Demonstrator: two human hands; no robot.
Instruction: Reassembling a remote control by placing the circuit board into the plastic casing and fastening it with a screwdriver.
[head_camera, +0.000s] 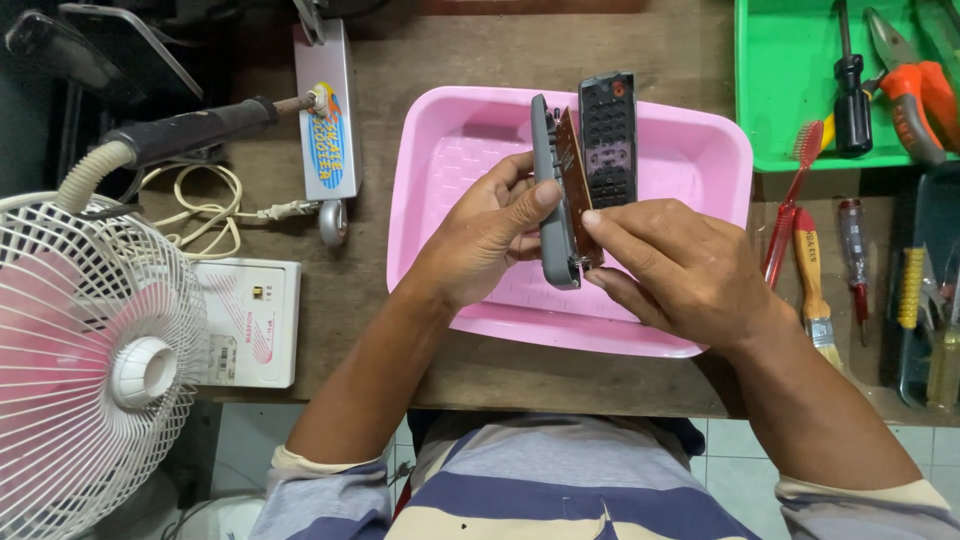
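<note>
My left hand (490, 232) grips the grey back shell of a remote control (549, 190), held on edge above a pink plastic tray (450, 140). A brown circuit board (576, 185) stands in that shell. My right hand (680, 268) pinches the lower end of the board and shell with thumb and forefinger. The black front cover with its button holes (608, 135) leans just to the right of the board, its lower end hidden behind my right fingers.
A white fan (90, 350) stands at the left, with a soldering tool (190, 128), a coiled cord (205, 215) and a white box (250, 320) beside it. A green tray (790, 70) holds a screwdriver and pliers. A toothbrush (790, 195), brush and screwdrivers lie right.
</note>
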